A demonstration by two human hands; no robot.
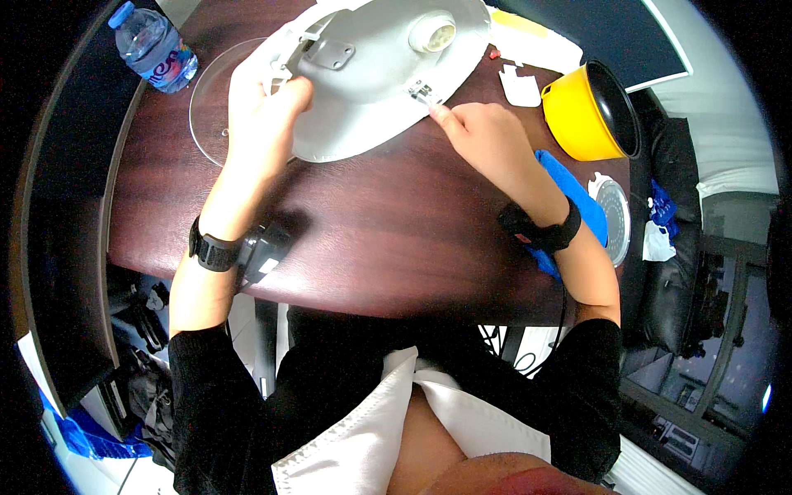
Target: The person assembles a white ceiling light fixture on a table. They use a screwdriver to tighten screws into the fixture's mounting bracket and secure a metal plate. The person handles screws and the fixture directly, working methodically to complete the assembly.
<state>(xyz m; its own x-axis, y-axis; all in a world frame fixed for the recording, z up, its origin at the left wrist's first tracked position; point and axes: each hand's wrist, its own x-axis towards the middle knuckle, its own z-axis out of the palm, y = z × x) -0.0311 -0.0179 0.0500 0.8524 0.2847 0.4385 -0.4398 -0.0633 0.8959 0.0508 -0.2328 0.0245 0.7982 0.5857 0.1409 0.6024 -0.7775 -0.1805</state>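
A white plastic appliance shell (363, 115) is tilted up at the far side of the dark wooden table, its hollow inside toward me. Inside it are a round socket-like part (433, 33) and a small metal plate (332, 56). My left hand (268, 115) is closed on the shell's left edge, thumb on the inner side and fingers mostly hidden. At the lower right rim, my right hand (487, 136) pinches the edge beside a small printed label (421, 89), its other fingers curled. Partly behind my left hand lies a round clear glass lid (208, 124).
A water bottle (154, 47) stands far left. To the right are a yellow pot (582, 115) with a black inside, a small white plastic piece (520, 85), a blue cloth (577, 190) and a perforated round tray (612, 219). A dark object (268, 252) sits by my left wrist.
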